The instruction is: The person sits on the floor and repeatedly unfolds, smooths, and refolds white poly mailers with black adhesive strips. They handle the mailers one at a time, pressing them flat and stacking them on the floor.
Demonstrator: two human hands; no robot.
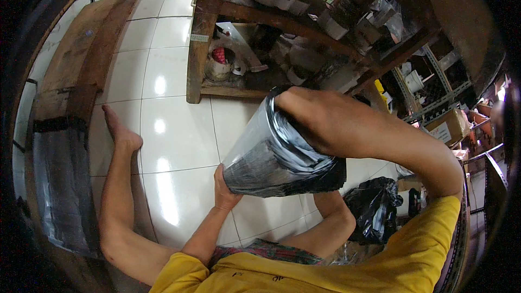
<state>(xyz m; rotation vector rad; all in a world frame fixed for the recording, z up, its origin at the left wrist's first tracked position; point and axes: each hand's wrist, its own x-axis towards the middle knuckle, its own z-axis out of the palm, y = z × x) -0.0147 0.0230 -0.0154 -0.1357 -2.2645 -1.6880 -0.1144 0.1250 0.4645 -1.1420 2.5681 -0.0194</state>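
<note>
Floor is glossy white tile (176, 149), dark grout lines, bright light streaks. Person sits low, legs apart. Bundle (271, 160) of grey-black plastic sheets is up in front of the person, between the legs; can't tell if its bottom edge touches the tile.

Left hand (226, 191) is part-curled, gripping the bundle's lower left corner, some fingers hidden. Right hand (296, 103) is at the top end, fingers out of sight, so can't tell how far closed.

Left side: wooden plank (81, 49), with a dark plastic stack (64, 184) on its near end. Ahead: worn wooden shelf (194, 73), cluttered, round tub (218, 71) on the lower level with something red in it. Right: metal rack (453, 96), cardboard box (455, 123), black plastic bag (374, 206) on the floor.

Writing: white label (441, 132) on the box, too small to read. Yellow shirt (401, 249) has dark lettering, partly lost in folds.
</note>
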